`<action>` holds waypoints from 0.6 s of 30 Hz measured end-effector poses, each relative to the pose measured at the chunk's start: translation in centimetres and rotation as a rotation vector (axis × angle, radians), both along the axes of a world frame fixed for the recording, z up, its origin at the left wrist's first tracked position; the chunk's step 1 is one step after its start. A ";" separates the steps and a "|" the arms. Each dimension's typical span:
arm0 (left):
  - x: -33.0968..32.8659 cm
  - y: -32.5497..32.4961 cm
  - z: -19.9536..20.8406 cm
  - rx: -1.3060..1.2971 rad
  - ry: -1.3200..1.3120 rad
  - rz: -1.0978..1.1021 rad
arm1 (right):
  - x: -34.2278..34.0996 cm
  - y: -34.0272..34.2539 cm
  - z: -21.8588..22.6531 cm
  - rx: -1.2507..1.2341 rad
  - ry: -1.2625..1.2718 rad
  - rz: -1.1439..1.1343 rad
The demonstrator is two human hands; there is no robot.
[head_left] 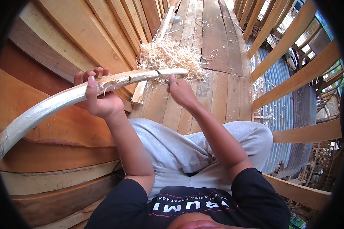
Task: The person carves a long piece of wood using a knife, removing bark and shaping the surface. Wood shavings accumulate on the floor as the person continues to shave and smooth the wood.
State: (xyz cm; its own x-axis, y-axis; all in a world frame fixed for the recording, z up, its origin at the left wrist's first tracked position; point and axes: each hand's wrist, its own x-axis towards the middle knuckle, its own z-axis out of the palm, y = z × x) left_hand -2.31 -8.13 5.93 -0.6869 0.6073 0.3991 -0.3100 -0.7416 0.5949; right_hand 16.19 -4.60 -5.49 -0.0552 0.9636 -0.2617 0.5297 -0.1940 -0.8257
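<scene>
A long, pale, peeled wooden pole [57, 101] runs from the lower left up to the middle of the view. My left hand [95, 95] is wrapped around it near its middle. My right hand [181, 91] grips a small blade [162, 75], whose metal tip rests against the pole's far end. Just beyond that end lies a heap of pale wood shavings [170, 57] on the plank floor [218, 95]. My legs in grey trousers [187, 149] are folded below my arms.
Stacked wooden planks [76, 34] lean along the left side. A short cut stick [139, 93] lies on the floor under the pole. On the right stand slanted wooden rails [294, 38] with corrugated metal sheet [283, 110] behind them.
</scene>
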 end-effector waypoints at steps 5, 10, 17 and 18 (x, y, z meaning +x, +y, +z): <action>-1.0 1.0 -1.9 0.150 0.004 -0.131 | -2.0 0.5 -0.1 0.020 -0.157 -0.192; -2.4 0.2 -2.4 0.290 0.092 -0.297 | -6.3 -3.3 5.9 0.234 -0.212 -0.058; -2.2 0.6 -2.4 0.261 0.071 -0.301 | -6.1 -1.7 4.2 0.389 -0.376 -0.176; -2.0 0.9 -2.8 0.253 0.076 -0.284 | -6.2 -1.3 4.0 0.391 -0.388 -0.217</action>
